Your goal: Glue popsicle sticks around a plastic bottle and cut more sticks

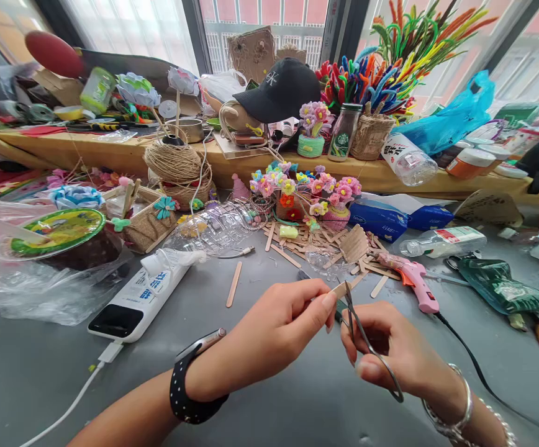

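Observation:
My left hand (292, 326), with a dark watch strap on its wrist, pinches a short wooden craft stick (340, 290) near the middle of the view. Metal scissors (367, 341) are in my right hand (390, 347), their handles around its fingers and thumb. The scissor blades meet the stick just beyond my left fingertips. Behind the hands lies a heap of loose wooden sticks (297, 242), and one separate stick (234, 284) rests on the grey table to the left. Part of a dark green object shows between the hands, mostly hidden.
A pink glue gun (416, 285) lies right of the sticks, its black cable running toward the front right. At left is a white power bank (141, 298) with a cable. Pipe-cleaner flowers (292, 183), a clear bottle (444, 241) and a cluttered wooden shelf (251, 162) stand behind.

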The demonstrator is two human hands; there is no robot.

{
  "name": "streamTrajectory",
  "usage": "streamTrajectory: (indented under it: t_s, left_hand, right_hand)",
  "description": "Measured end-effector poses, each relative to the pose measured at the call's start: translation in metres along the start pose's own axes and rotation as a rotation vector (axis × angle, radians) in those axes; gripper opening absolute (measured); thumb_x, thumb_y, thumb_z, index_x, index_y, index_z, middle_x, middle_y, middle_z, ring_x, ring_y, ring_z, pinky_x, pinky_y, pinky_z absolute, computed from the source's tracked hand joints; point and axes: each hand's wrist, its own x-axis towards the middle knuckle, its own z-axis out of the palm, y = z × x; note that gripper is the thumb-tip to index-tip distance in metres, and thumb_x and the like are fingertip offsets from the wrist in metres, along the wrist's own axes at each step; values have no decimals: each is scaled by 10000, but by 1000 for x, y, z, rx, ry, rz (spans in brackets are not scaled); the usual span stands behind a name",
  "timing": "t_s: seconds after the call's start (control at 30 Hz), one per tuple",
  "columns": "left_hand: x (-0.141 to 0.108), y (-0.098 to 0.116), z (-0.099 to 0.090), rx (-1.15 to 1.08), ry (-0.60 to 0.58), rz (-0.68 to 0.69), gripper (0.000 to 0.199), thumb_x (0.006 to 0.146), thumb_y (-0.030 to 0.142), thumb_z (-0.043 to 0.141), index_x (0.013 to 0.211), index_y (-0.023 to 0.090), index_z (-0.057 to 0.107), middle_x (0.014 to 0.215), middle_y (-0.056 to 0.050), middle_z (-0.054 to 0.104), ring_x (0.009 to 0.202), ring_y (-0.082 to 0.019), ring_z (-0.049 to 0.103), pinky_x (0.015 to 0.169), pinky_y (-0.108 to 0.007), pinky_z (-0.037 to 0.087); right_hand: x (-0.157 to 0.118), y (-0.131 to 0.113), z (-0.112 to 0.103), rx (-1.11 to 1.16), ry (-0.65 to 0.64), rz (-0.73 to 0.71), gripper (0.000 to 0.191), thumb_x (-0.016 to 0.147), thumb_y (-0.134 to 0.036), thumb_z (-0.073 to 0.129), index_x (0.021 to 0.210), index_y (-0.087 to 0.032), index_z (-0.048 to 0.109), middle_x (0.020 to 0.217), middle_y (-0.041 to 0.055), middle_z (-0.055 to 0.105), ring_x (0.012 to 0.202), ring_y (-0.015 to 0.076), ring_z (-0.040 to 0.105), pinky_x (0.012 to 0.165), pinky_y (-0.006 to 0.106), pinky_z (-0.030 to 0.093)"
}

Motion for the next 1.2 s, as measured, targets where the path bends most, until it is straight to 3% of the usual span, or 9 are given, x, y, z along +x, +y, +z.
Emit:
streamTrajectory:
  t_s: [0.23,0.47,0.67,0.9,1.2]
  left_hand:
    - [0,-1,-1,41,60,12,268,852,312,293,666,170,423,556,59,331,512,-58,305,469,-175,250]
    - [-1,4,-4,109,41,19,275,844,288,321,625,157,420,525,69,338,471,-42,297,450,-169,234]
    - [-1,1,-5,95,40,12,279,850,306,297,649,164,428,534,63,339,490,-52,308,452,-165,246]
    - [-4,4,-4,159,14,7,278,849,309,296,654,167,434,547,63,365,495,-53,325,455,-176,239]
    - [-2,1,-4,85,44,-2,282,851,324,288,656,170,422,540,62,332,495,-56,301,462,-175,242]
  right_hand:
    - [4,1,6,-157,220,-46,444,632,-508,513,441,-180,280,414,-61,239,420,55,198,402,221,166]
    - [1,-2,3,-50,34,-5,469,614,-617,438,476,-181,336,454,-43,297,440,68,240,407,227,185]
    - [3,0,6,-174,193,-22,424,645,-482,501,448,-180,278,424,-63,229,425,56,192,404,221,163]
    - [-1,-1,3,-66,27,-14,494,582,-651,457,483,-174,370,471,-46,312,456,70,268,425,226,204]
    - [3,-2,8,-144,160,24,411,654,-481,517,468,-180,308,429,-64,258,429,56,209,400,213,178]
